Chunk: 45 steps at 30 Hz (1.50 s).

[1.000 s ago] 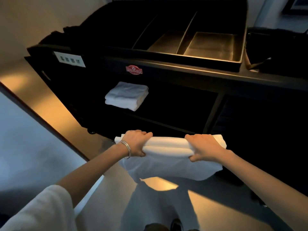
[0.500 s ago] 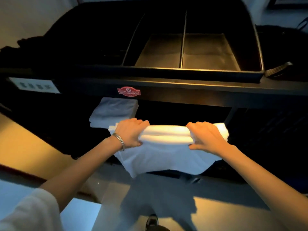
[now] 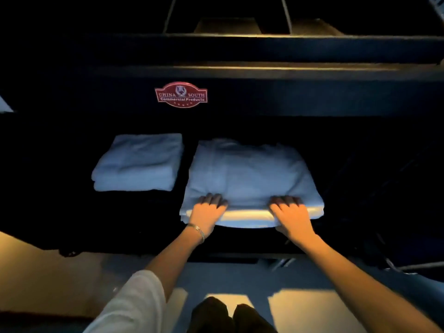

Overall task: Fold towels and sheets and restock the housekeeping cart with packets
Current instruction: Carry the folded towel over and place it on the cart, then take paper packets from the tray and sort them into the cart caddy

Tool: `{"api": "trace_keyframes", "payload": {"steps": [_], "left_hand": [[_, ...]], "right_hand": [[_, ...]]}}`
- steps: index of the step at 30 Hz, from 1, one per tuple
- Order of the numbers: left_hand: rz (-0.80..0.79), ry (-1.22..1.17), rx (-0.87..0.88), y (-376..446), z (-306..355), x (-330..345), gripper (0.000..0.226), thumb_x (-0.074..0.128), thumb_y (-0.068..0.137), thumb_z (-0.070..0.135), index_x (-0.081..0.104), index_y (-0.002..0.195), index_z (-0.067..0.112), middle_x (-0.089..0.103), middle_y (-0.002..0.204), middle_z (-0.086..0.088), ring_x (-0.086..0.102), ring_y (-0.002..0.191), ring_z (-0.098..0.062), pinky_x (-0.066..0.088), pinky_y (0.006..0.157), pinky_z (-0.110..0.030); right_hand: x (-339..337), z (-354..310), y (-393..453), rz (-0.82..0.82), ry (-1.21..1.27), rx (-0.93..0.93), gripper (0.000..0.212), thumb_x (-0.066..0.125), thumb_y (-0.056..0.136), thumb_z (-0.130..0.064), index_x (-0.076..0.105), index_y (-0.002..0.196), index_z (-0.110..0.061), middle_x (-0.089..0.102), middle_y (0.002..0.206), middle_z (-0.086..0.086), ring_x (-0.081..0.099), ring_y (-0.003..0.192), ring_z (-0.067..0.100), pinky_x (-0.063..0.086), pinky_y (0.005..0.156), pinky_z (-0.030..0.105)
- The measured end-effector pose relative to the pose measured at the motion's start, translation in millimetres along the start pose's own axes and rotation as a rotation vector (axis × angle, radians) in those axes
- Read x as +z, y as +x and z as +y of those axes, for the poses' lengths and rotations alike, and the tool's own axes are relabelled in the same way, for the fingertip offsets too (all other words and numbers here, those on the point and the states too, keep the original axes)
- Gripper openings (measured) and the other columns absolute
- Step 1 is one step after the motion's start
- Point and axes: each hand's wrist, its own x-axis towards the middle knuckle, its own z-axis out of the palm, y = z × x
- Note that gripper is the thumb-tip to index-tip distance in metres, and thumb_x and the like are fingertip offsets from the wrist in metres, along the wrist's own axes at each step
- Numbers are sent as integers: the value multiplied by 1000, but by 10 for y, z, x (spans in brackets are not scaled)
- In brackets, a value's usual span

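A large folded white sheet (image 3: 249, 174) lies on the dark middle shelf of the black housekeeping cart (image 3: 288, 97), its front edge hanging slightly over the shelf lip. My left hand (image 3: 207, 211) grips that front edge near its left corner, fingers over the top. Near the right corner my right hand (image 3: 292, 216) holds the same edge; both thumbs are hidden underneath. A smaller folded white towel (image 3: 139, 162) sits on the same shelf just left of the sheet, apart from it.
A red maker's badge (image 3: 181, 94) marks the cart's front rail above the shelf. The divided top tray (image 3: 225, 25) shows at the frame's top. The shelf right of the sheet is dark. My legs and the lit floor (image 3: 312, 308) are below.
I have come closer and lower to the cart. The sheet, carried in the air before, now lies on the middle shelf beside the towel, both hands still on its front edge.
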Motion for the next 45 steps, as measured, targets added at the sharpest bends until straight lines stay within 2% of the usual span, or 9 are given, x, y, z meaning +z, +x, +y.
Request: {"api": "trace_keyframes", "payload": {"steps": [8, 15, 20, 23, 25, 28, 35, 39, 45], "left_hand": [[160, -113, 4, 185, -378, 33, 85, 83, 33, 25, 46, 110, 23, 63, 105, -1, 45, 89, -23, 40, 74, -34], [220, -60, -168, 649, -510, 265, 42, 69, 60, 11, 53, 99, 14, 64, 95, -9, 55, 79, -30, 48, 66, -36], [100, -17, -190, 850, -660, 337, 89, 83, 38, 15, 45, 118, 22, 60, 109, -6, 53, 96, -29, 46, 80, -42], [-17, -84, -374, 1099, -615, 253, 97, 74, 63, 17, 19, 142, 30, 34, 140, -10, 29, 131, -38, 18, 107, -63], [-108, -86, -426, 1169, -579, 237, 96, 64, 74, 22, 4, 148, 30, 14, 150, -11, 6, 140, -43, -2, 108, -66], [-119, -33, -406, 1094, -531, 320, 90, 59, 80, 20, 1, 149, 28, 7, 153, -13, 0, 140, -45, -3, 106, -68], [-175, -36, -406, 1216, -556, 372, 88, 55, 83, 10, -1, 149, 27, -1, 156, -15, -4, 140, -47, -3, 109, -66], [-336, -84, -384, 1170, -563, 205, 98, 62, 79, 25, -6, 149, 28, -10, 156, -12, -13, 141, -43, -4, 111, -62], [-451, -416, -266, 854, -328, -591, 70, 51, 90, 38, 14, 149, 28, 13, 156, -2, 6, 144, -30, 6, 116, -54]], "right_hand": [[23, 273, 321, -126, 73, -9, 86, 82, 44, -36, 49, 121, -16, 64, 114, 10, 62, 105, 32, 30, 99, 54], [212, 95, 720, -249, 35, 154, 105, 86, 46, -28, 35, 139, -25, 45, 132, 18, 44, 121, 48, 22, 106, 64], [304, 327, 986, -213, -53, 136, 108, 85, 45, -21, 33, 139, -23, 50, 129, 19, 43, 120, 48, 24, 106, 65], [360, 395, 1297, -259, -51, 188, 118, 89, 35, -28, 30, 137, -25, 52, 128, 15, 40, 119, 46, 26, 105, 65], [414, 386, 1377, -265, -71, 233, 123, 89, 32, -35, 27, 138, -26, 50, 132, 13, 34, 123, 45, 18, 105, 67], [535, 359, 1330, -267, -54, 225, 126, 90, 29, -36, 28, 138, -25, 49, 135, 15, 37, 125, 48, 10, 105, 69], [569, 381, 1464, -302, -16, 224, 106, 88, 39, -30, 48, 137, -23, 50, 135, 18, 41, 125, 50, 19, 100, 73], [331, 371, 1412, -396, 45, 182, 101, 69, 76, -42, 5, 151, -22, 8, 156, 16, 3, 142, 43, -4, 109, 64], [-450, 195, 929, -435, 538, 241, 76, 56, 93, -33, 10, 151, -15, 4, 157, 10, 1, 146, 27, 17, 117, 41]]}}
